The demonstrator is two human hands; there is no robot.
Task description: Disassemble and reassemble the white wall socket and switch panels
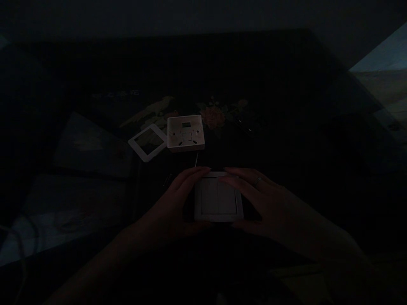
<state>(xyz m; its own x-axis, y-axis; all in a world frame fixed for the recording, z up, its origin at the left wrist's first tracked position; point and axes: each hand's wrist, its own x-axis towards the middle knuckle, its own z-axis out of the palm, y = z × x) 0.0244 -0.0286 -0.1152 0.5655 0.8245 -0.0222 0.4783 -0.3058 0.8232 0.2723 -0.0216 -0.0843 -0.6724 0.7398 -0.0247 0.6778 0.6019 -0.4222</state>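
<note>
Both of my hands grip a white wall switch (218, 201) with two rocker panels side by side. My left hand (182, 199) clasps its left side, fingers along the far edge and thumb at the near edge. On the right side my right hand (257, 195), with a ring on one finger, holds it likewise; one fingertip lies on the switch's face near the top. Beyond the switch sits an open white back box (187, 132), its hollow side up. A white square frame (148, 143) lies turned at an angle, against the box's left side.
The scene is very dark. A thin metal rod (196, 159) shows just past the switch, and a small slim piece (167, 180) lies left of it. A dark shiny object (244, 125) is on the flower-patterned table (213, 116). Cables (20, 245) hang at lower left.
</note>
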